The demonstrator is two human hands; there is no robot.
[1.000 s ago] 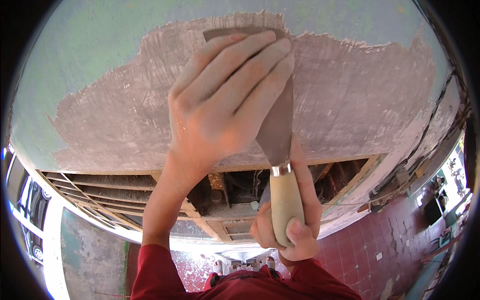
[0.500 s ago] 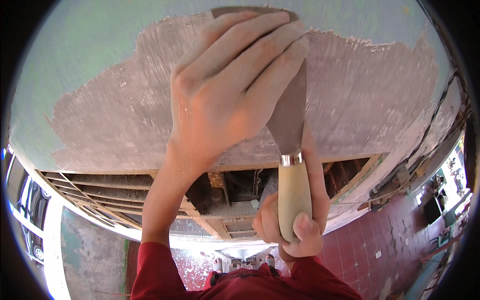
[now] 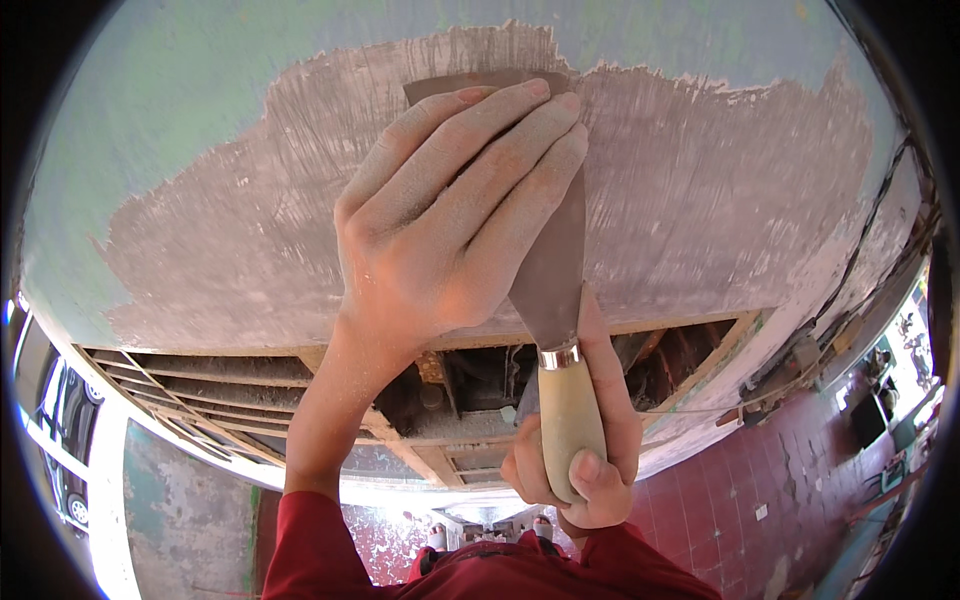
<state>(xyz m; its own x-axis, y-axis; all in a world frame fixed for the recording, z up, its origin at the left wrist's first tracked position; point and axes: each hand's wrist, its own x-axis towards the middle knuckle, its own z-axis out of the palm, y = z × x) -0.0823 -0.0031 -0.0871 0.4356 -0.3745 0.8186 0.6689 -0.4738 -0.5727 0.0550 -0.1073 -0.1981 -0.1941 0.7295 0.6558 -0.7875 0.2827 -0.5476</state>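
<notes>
A wide-bladed scraper with a pale wooden handle (image 3: 572, 420) and a metal collar lies against the wall, its edge toward the top of the view. My right hand (image 3: 605, 500) wraps around the handle, thumb on top and one finger stretched along the side. Dusty with powder, my left hand (image 3: 420, 230) lies flat over the blade (image 3: 555, 270), fingers extended and pressing near its edge; its thumb is hidden. Beneath the blade is a bare greyish-pink patch (image 3: 700, 190) where the paint is gone. Green paint (image 3: 180, 110) borders it with a ragged, chipped edge.
Below the patch runs a wooden frame with dusty slats (image 3: 215, 370) and dark openings. Cables (image 3: 865, 240) hang along the wall's right side. A red tiled floor (image 3: 710, 500) lies far below, with clutter at right. Cars (image 3: 65, 440) show outside at left.
Both hands and the scraper have moved down the wall and slightly left. The blade edge has left the green paint's border and now sits within the bare patch.
</notes>
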